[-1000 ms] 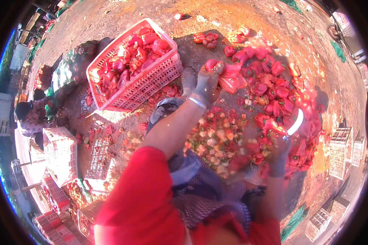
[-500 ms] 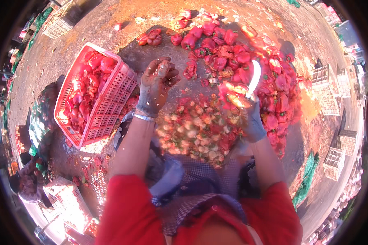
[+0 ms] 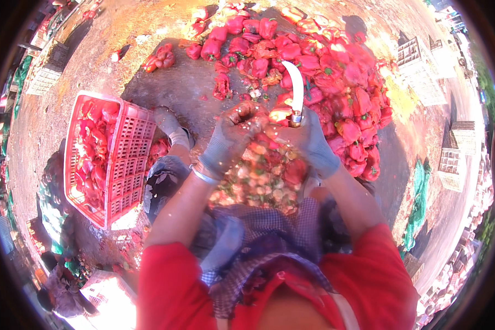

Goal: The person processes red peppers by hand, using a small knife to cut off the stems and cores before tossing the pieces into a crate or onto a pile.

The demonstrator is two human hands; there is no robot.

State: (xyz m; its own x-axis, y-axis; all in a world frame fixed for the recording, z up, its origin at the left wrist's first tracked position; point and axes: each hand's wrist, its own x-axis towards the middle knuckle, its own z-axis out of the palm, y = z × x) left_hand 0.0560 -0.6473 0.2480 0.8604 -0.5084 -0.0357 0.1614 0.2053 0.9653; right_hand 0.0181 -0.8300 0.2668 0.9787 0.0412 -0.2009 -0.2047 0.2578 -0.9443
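My right hand [image 3: 308,140], in a grey-blue glove, is closed round the handle of a curved knife [image 3: 297,88], its pale blade pointing up and away. My left hand [image 3: 231,135], in a stained glove, is beside it with fingers curled in; what they hold, if anything, is blurred. A red and yellow pepper [image 3: 280,114] shows between the hands, against the knife's handle. Below them, in front of my apron, lies a heap of pale pepper cores and red scraps [image 3: 258,184]. Beyond my right hand spreads a big pile of red peppers [image 3: 327,74].
A red plastic crate [image 3: 133,159] of red peppers stands tilted at my left, near my shoe [image 3: 170,121]. Some peppers [image 3: 159,57] lie apart on the ground. At the right are pale crates [image 3: 421,71] and green netting [image 3: 418,203]. A person [image 3: 66,289] is at the lower left.
My hands have come together: the left moved right and down, the right moved left with the knife. The view has shifted, so the pile and crate sit further left.
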